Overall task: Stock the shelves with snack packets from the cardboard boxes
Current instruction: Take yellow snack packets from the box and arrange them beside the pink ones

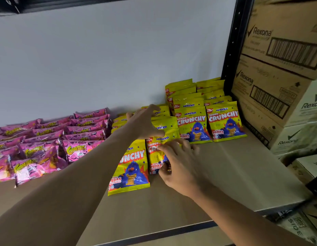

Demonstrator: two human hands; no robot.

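Head view, looking down on a brown shelf (pixel 225 174) in front of a white wall (pixel 101 59). On the left, rows of pink packets (pixel 47 142), leaning back on each other. In the middle and on the right, rows of yellow packets (pixel 225 121) with a blue monster and the word CRUNCHY, standing up, the far-right rows right next to a black post (pixel 230 45).

Left hand (pixel 145 121) out over the middle yellow rows, palm down, fingers spread wide and straight, thumb touching the top of a packet, holding nothing.

Right hand (pixel 179 162) lower and nearer, a bit blurry, fingers curled round the right edge of one yellow packet (pixel 155 157) near the front of the shelf, thumb low, fingers up top. Just to the left of it, touching, a front packet (pixel 131 167) standing closest of all.

Past the post on the right, stacked cardboard boxes (pixel 278 50) marked Rexona.
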